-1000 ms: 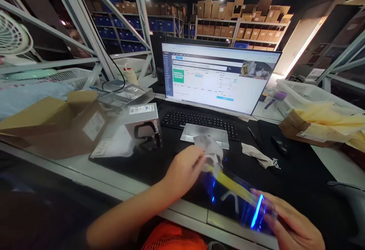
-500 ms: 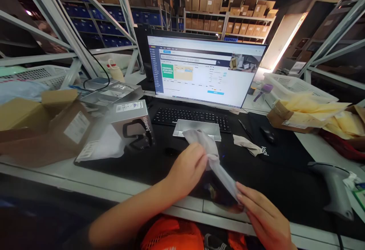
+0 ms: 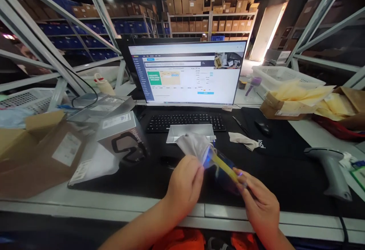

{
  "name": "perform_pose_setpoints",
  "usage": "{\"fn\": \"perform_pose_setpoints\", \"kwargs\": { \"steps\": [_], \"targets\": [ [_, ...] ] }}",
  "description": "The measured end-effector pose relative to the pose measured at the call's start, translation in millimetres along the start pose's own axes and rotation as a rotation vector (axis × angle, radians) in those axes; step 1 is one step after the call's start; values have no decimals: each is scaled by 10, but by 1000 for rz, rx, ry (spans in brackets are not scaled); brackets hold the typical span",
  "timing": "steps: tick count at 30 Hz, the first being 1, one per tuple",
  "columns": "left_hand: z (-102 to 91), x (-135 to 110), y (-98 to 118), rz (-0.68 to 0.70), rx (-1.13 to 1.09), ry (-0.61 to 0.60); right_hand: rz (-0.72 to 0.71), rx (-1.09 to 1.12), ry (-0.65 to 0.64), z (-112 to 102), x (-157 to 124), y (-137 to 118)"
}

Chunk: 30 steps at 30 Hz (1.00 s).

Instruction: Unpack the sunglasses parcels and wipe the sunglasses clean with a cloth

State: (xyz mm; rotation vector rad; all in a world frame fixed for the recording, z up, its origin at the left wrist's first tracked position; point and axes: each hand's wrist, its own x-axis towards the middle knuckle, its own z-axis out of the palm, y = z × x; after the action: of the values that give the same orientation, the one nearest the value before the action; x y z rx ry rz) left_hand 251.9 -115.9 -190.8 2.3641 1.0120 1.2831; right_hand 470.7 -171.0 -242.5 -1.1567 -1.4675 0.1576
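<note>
My left hand (image 3: 184, 183) is closed on a grey cloth pouch (image 3: 191, 143), which spreads out beyond the fingers over a silver box tray (image 3: 209, 130). A narrow yellow strip-shaped piece (image 3: 225, 168) with blue glints stretches between the pouch's mouth and my right hand (image 3: 261, 200). The right fingers pinch its near end; motion blur hides exactly what it is. To the left stands a printed grey box (image 3: 121, 134) with dark eyewear pictured on its side. Against it lies a white plastic bag (image 3: 99, 166) with a label.
A keyboard (image 3: 185, 122) lies before the lit monitor (image 3: 188, 75). Rightward are a small beige cloth (image 3: 243, 140), a pen (image 3: 240, 125), a mouse (image 3: 262, 127) and a grey barcode scanner (image 3: 330, 172). An open carton (image 3: 42, 151) stands at left, yellow envelopes (image 3: 299, 94) at right.
The grey cloth stretched between my hands half a second ago; now it bunches at my left hand, and a yellow piece shows between pouch and right hand. The view has shifted slightly right.
</note>
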Motion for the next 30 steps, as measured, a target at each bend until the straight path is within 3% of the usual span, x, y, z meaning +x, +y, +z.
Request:
{"fn": "perform_pose_setpoints", "kwargs": {
  "steps": [6,9,11,15,19,22,25,27,30],
  "targets": [
    [-110,-103,25,87,43,148,-440,-19,-280,-76,158,2],
    [-160,-99,29,115,74,128,-479,-12,-379,-110,322,1],
    [-170,-92,29,121,97,95,-382,31,-367,-85,419,-14],
    [-132,-99,36,104,191,64,14,132,-289,54,510,-84],
    [-49,-152,57,123,375,170,323,327,-253,196,494,-158],
    [20,-222,71,126,468,232,423,436,-235,269,427,-184],
    [50,-288,63,104,430,281,244,295,-187,293,342,-184],
    [18,-303,44,74,375,338,-23,157,-195,262,337,-185],
    [-104,-267,5,24,303,354,-485,4,-320,155,498,-225]
  ]
}}
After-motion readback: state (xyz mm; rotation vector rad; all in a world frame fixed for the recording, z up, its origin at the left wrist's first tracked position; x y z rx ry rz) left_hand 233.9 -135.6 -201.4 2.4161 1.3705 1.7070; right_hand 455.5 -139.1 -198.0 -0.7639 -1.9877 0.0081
